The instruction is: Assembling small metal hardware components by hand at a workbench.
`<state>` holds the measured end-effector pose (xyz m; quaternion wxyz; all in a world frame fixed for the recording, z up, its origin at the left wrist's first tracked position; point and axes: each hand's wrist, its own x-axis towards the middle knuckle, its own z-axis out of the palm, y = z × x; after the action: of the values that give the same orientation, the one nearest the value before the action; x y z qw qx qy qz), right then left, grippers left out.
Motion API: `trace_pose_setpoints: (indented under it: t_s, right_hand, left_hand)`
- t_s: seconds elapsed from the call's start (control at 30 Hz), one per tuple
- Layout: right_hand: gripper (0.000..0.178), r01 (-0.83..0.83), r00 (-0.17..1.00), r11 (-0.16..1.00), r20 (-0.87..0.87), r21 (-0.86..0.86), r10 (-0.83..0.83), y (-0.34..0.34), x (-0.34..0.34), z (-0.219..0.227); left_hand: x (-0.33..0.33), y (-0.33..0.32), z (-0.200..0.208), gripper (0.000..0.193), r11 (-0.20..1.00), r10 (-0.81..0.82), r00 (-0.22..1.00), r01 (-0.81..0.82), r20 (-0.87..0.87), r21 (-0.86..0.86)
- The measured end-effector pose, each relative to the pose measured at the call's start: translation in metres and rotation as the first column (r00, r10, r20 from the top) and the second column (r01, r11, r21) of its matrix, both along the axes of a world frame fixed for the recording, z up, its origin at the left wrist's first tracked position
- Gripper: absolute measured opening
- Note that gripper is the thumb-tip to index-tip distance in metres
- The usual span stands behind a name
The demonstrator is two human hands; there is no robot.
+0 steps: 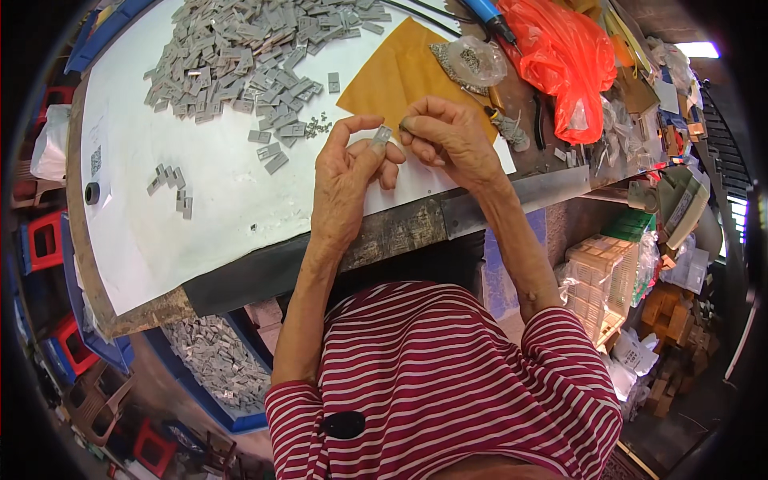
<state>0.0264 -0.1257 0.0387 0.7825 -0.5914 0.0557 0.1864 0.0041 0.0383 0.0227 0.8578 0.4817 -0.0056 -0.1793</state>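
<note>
- Striped shirt (448, 376): nearest the camera, below the edge of the table (400, 237); both my forearms reach forward, bare.
- Left hand (342, 178): pinching one grey piece (383, 134) between thumb and fingers, raised over the table.
- Right hand (458, 142): fingertips drawn close together just beside the grey piece, apparently apart from it. Something small and dark shows there; whether I am holding a part I cannot tell.
- Stock: heaped grey pieces (232, 64) lie on the white sheet (240, 204), with small parts (318, 126) clustered beside the heap's near end. A separate group of pieces (172, 186) lies to the left.
- Handling, in my judgement: grip the piece by its edges, leaving the face toward the right hand uncovered. Steady both wrists, approach squarely and press lightly. Working above the white sheet should make a dropped part easier to find.
</note>
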Motion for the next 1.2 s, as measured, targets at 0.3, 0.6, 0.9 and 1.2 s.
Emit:
trace_pose_setpoints:
  t_s: [0.3,0.6,0.9,1.2]
  right_hand:
    - [0.009,0.03,0.999,0.999,0.043,0.014,-0.031,0.004,-0.005,-0.012]
    - [0.01,0.043,0.999,0.983,0.008,0.181,-0.045,0.007,-0.015,-0.012]
    - [0.008,0.077,0.989,0.997,0.127,-0.031,-0.073,0.01,-0.017,-0.016]
    - [0.007,0.066,0.992,0.997,0.111,-0.027,-0.063,0.012,-0.019,-0.016]
  left_hand:
    - [0.002,0.004,-0.011,0.023,0.997,0.01,1.0,-0.011,0.007,0.078]
    - [-0.007,-0.002,-0.005,0.015,0.913,0.128,0.97,-0.197,0.208,0.357]
    - [-0.006,-0.001,-0.004,0.016,0.948,0.095,0.983,-0.138,0.159,0.286]
    - [-0.009,-0.005,-0.011,0.021,0.925,0.2,0.959,-0.253,0.202,0.284]
